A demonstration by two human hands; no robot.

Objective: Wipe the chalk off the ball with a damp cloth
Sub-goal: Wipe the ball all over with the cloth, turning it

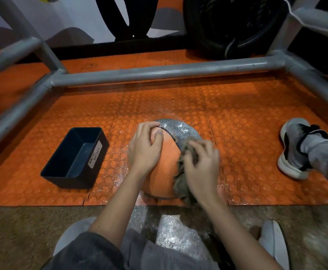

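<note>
**Ball and Cloth: Current Hand Positions**

The right hand (202, 164) holds a bunched grey-brown cloth (180, 184), fingers curled into the fabric, and presses it against the right side of the ball (165, 168). The left hand (145, 147) grips the upper left of the ball with bent fingers; the fingertips reach the seam between the orange panel and the grey panel.

The ball rests on the orange studded mat (237, 133), near its front edge. White specks show on the grey panel at the far side of the ball and on the mat around it.

To the left, apart from the ball, stands a black bin (75, 158) with a label (95, 154) reading "WASTE BASKET". A grey pipe frame (159, 72) crosses the far side of the mat. At the far right, a grey-and-black shoe (293, 149) rests on the mat.
</note>
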